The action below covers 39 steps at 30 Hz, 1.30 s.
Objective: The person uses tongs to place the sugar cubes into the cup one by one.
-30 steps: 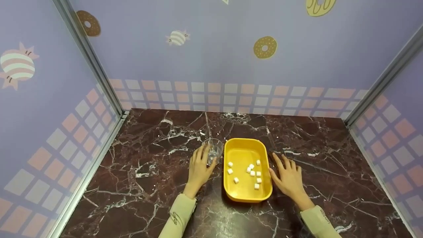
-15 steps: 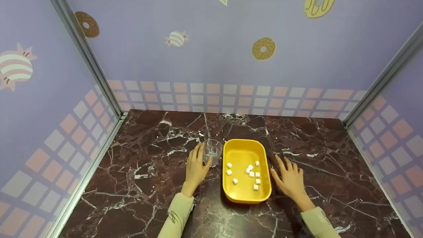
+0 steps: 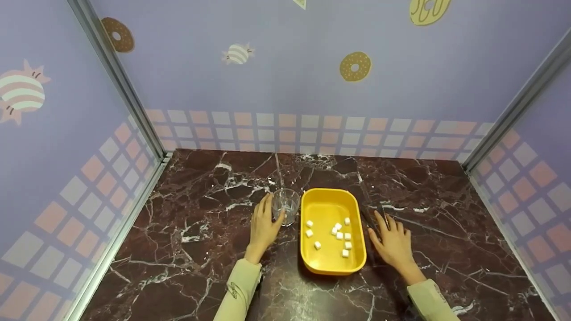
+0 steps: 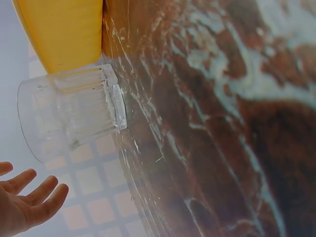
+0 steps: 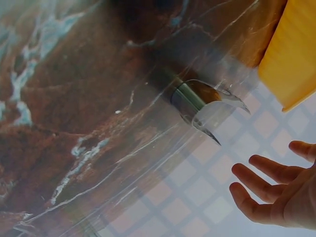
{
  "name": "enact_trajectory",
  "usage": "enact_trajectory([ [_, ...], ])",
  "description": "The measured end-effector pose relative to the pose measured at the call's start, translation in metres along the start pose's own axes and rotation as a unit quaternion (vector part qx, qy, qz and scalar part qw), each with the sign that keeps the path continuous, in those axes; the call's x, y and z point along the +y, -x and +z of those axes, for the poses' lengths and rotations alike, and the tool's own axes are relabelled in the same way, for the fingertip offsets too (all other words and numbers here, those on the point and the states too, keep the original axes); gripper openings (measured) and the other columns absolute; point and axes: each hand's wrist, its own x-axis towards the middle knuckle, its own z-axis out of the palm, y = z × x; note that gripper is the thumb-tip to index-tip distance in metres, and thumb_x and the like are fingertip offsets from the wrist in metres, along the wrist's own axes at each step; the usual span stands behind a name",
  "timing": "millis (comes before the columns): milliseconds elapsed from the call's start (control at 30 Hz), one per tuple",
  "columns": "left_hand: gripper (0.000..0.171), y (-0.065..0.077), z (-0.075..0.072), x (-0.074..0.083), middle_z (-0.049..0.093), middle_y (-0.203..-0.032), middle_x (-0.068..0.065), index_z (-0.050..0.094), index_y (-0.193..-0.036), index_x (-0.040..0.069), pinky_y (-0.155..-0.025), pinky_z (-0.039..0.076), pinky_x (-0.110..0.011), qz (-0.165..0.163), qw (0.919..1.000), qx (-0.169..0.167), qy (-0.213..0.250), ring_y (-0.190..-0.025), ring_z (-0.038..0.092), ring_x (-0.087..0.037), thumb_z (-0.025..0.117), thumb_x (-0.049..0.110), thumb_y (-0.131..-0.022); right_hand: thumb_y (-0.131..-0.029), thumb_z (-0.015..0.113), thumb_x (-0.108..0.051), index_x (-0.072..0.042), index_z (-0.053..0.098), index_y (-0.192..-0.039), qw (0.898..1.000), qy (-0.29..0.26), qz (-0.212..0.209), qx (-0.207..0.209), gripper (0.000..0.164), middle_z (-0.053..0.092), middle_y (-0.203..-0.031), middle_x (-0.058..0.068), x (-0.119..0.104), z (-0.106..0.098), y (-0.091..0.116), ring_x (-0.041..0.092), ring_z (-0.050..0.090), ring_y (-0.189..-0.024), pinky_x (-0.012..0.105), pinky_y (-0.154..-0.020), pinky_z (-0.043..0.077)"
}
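The marbled tabletop [image 3: 200, 276] is stretching out wide, and the yellow bin [image 3: 326, 212] is sitting on it between two hands. The left hand [image 3: 264, 225] is hanging relaxed, fingers gently bent, gripping nothing; over on the bin's other side, the right hand [image 3: 394, 240] is spreading its fingers, also holding nothing. The clear cup [image 4: 69, 106] is standing upright between left hand and bin! A pronged metal tool [image 5: 188, 97] is resting near the right hand, and white cubes [image 3: 339, 236] are lying scattered inside the bin.
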Motion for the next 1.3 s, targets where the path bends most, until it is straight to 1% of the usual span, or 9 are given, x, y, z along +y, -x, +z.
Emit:
enact_trajectory([
  [200, 0.053, -0.002, 0.005, 0.001, 0.049, -0.127, -0.016, 0.044, -0.128, 0.004, -0.087, 0.045, -0.046, -0.006, 0.9999, 0.001, 0.015, -0.109, 0.050, -0.033, 0.060, 0.027, -0.083, -0.087, 0.046, -0.043, -0.020, 0.038, -0.134, 1.000, 0.000, 0.005, -0.003, 0.053, 0.048, -0.126, 0.020, 0.003, 0.000, 0.001, 0.039, 0.046, -0.105, 0.055, -0.080, 0.036],
  [333, 0.056, -0.003, 0.007, 0.002, 0.049, -0.127, -0.015, 0.040, -0.131, 0.006, -0.086, 0.046, -0.046, -0.023, 0.9992, -0.008, 0.032, -0.109, 0.050, -0.032, 0.059, 0.027, -0.084, -0.087, 0.047, -0.042, -0.019, 0.040, -0.134, 1.000, 0.001, 0.002, 0.000, 0.053, 0.049, -0.124, 0.021, 0.005, 0.003, 0.001, 0.041, 0.047, -0.104, 0.056, -0.078, 0.036],
  [467, 0.057, -0.004, 0.010, 0.002, 0.048, -0.127, -0.015, 0.038, -0.133, 0.007, -0.087, 0.045, -0.047, -0.044, 0.9978, -0.019, 0.047, -0.110, 0.049, -0.032, 0.058, 0.030, -0.084, -0.087, 0.047, -0.042, -0.018, 0.041, -0.133, 1.000, 0.003, 0.002, -0.003, 0.053, 0.050, -0.122, 0.022, 0.007, 0.005, 0.002, 0.041, 0.048, -0.103, 0.057, -0.078, 0.036],
  [667, 0.060, -0.007, 0.014, 0.000, 0.049, -0.126, -0.016, 0.040, -0.131, 0.005, -0.091, 0.042, -0.047, -0.045, 0.9970, -0.009, 0.062, -0.110, 0.049, -0.034, 0.059, 0.034, -0.083, -0.087, 0.047, -0.043, -0.018, 0.042, -0.132, 1.000, 0.003, 0.008, -0.004, 0.052, 0.051, -0.122, 0.022, 0.009, 0.006, 0.003, 0.041, 0.048, -0.102, 0.057, -0.078, 0.036],
  [833, 0.062, -0.010, 0.018, -0.001, 0.048, -0.126, -0.018, 0.039, -0.131, 0.005, -0.092, 0.042, -0.048, -0.058, 0.9948, -0.008, 0.083, -0.111, 0.049, -0.035, 0.061, 0.035, -0.081, -0.087, 0.047, -0.043, -0.018, 0.042, -0.132, 1.000, 0.005, 0.012, -0.001, 0.052, 0.051, -0.121, 0.021, 0.010, 0.005, 0.003, 0.040, 0.048, -0.102, 0.056, -0.077, 0.037],
  [1000, 0.062, -0.012, 0.021, -0.002, 0.047, -0.126, -0.021, 0.039, -0.131, 0.004, -0.095, 0.041, -0.049, -0.078, 0.9899, -0.008, 0.118, -0.114, 0.047, -0.037, 0.063, 0.031, -0.081, -0.086, 0.049, -0.042, -0.018, 0.042, -0.132, 1.000, 0.004, 0.015, -0.007, 0.052, 0.051, -0.122, 0.022, 0.010, 0.005, 0.003, 0.040, 0.048, -0.102, 0.056, -0.078, 0.036],
  [1167, 0.063, -0.012, 0.023, -0.004, 0.047, -0.126, -0.022, 0.039, -0.130, 0.001, -0.099, 0.038, -0.048, -0.104, 0.9806, -0.013, 0.165, -0.117, 0.046, -0.036, 0.064, 0.029, -0.080, -0.087, 0.049, -0.041, -0.018, 0.041, -0.133, 1.000, 0.001, 0.020, -0.015, 0.052, 0.050, -0.122, 0.021, 0.010, 0.004, 0.004, 0.040, 0.047, -0.103, 0.056, -0.079, 0.036],
  [1300, 0.066, -0.014, 0.023, -0.004, 0.047, -0.127, -0.023, 0.038, -0.131, 0.000, -0.101, 0.036, -0.047, -0.120, 0.9745, -0.020, 0.189, -0.118, 0.045, -0.036, 0.065, 0.029, -0.079, -0.087, 0.047, -0.042, -0.018, 0.042, -0.133, 1.000, 0.003, 0.018, -0.015, 0.052, 0.051, -0.122, 0.021, 0.010, 0.003, 0.004, 0.040, 0.047, -0.103, 0.056, -0.078, 0.036],
])
